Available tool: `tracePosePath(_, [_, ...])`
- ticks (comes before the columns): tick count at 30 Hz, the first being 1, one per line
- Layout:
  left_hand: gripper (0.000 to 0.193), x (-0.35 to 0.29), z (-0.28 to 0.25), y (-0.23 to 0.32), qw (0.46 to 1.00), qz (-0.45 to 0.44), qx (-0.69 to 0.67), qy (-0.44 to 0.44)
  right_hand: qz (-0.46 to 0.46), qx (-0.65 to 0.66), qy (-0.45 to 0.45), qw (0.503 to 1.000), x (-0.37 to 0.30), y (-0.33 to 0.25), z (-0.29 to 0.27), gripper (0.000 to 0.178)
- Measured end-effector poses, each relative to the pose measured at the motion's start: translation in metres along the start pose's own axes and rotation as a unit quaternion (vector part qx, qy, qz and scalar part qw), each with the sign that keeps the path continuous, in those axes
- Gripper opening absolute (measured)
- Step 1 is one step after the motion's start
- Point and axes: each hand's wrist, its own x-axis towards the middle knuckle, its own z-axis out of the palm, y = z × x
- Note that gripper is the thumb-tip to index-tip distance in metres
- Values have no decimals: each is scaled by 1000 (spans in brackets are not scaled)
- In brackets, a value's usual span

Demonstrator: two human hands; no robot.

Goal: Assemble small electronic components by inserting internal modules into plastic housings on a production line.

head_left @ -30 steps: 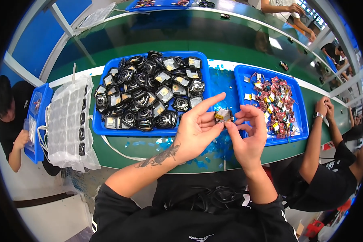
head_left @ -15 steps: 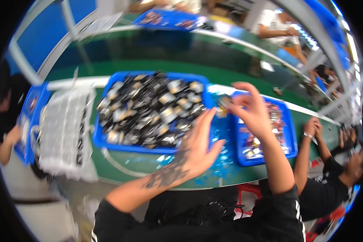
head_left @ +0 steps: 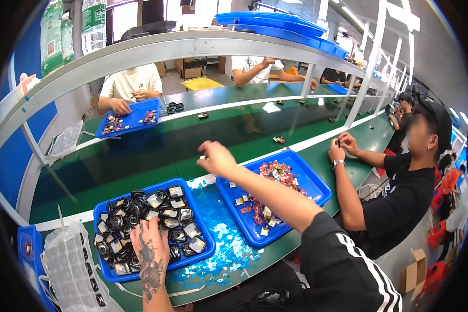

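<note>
My left hand [head_left: 151, 244] reaches down into a blue tray [head_left: 209, 244] heaped with small black devices [head_left: 136, 208], several with pale square labels. Its thumb stands apart from the fingers, whose tips rest among the devices. My right arm stretches forward over the far edge of the near worktop. Above the green belt [head_left: 234, 138], my right hand [head_left: 217, 159] has its fingers bent together. A tiny pale bit shows at its fingertips, too small to name.
Beneath my right forearm stands a second blue tray [head_left: 312, 190] of small red and white parts. Blue film scraps [head_left: 221, 244] litter the table between trays. Clear plastic trays [head_left: 67, 260] lie left. A co-worker [head_left: 400, 182] sits at right; an overhead shelf [head_left: 192, 44] spans the belt.
The view has swung up and right. My left hand has gone from the tray's right side into the devices. My right hand has moved from between the trays out over the belt.
</note>
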Motion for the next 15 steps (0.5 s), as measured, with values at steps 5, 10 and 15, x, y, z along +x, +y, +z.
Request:
tracePosePath(5, [9, 13, -5, 22, 924, -36, -377, 50, -88, 294, -278, 910, -96, -95, -42, 24])
tracePosePath(10, [16, 3, -1, 48, 661, -205, -717, -86, 123, 410, -244, 870, -144, -117, -67, 21])
tracePosePath(15, [29, -6, 7, 61, 603, -194, -757, -162, 95, 397, -211, 888, -168, -93, -83, 18])
